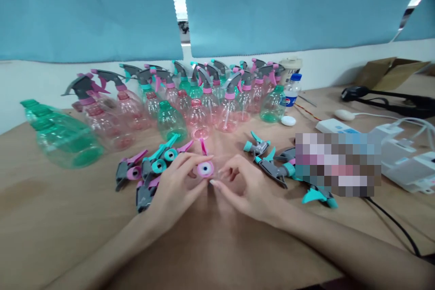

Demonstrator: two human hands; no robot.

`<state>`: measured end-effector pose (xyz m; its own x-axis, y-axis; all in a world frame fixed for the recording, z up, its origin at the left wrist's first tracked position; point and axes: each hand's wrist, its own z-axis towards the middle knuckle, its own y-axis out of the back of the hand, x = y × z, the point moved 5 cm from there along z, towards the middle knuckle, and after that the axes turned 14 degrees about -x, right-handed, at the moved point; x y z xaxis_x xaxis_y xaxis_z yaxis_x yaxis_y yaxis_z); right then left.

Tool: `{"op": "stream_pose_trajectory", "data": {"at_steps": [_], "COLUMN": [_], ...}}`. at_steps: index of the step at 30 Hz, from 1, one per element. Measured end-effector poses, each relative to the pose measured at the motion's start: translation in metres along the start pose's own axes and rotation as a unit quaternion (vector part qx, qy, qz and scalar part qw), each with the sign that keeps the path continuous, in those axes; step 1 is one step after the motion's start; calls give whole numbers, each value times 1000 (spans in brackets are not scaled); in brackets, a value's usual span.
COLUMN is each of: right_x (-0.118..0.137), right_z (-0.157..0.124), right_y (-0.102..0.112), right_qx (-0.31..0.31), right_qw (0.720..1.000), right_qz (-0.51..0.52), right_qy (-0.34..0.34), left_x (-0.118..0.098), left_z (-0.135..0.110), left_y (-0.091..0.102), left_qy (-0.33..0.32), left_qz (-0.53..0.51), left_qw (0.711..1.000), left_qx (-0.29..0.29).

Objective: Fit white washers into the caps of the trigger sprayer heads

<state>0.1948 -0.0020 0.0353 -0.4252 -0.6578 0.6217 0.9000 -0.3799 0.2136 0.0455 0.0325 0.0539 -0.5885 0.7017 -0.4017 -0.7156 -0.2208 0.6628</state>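
My left hand (180, 181) is closed around a pink-collared spray trigger head (205, 170). The round underside of its collar faces me, white with a dark hole in the centre. Close on its right is my right hand (246, 186), thumb and curled forefinger slightly apart, the thumb tip near the collar's lower edge. No object shows in those fingers. Beside my left hand lie several loose trigger heads (158, 165), pink and teal. Past my right hand are more teal trigger heads (272, 170). Behind the hands stand an open clear pink bottle (199, 120) and an open green bottle (170, 122).
Several bottles with trigger heads (227, 113) stand in rows at the back. Green bottles (64, 140) are at the left. A blue-capped Pepsi bottle (292, 90), a white cap (288, 121), a power strip (340, 129) and a cardboard box (390, 72) are at the right.
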Motion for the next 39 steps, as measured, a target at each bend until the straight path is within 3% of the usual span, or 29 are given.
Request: {"op": "stream_pose_trajectory", "data": {"at_steps": [3,11,16,21,32,39], "right_x": [-4,-19,-19,-19,-10,1], "right_z": [0,-11,-16,-18,-13,-14], "right_y": [-1,-19,-21,-20,-14,-13], "right_qx": [-1,124,121,120,114,120], "right_qw": [1000,985,975,970,990,979], "right_qz": [5,21,80,102,-30,-165], "right_qy": [-19,-120,-168,-187,-79,18], "left_x": [3,9,9,8,10,9], "left_z": [-15,-31,-29,-29,-28,-29], "left_y": [-7,-21,-11,-13,-19,-20], "left_qy": [37,159,131,116,129,116], "left_qz": [-43,-149,-145,-133,-90,-72], "left_qw": [998,976,979,984,988,991], "left_qx": [-9,-3,-50,-28,10,10]}}
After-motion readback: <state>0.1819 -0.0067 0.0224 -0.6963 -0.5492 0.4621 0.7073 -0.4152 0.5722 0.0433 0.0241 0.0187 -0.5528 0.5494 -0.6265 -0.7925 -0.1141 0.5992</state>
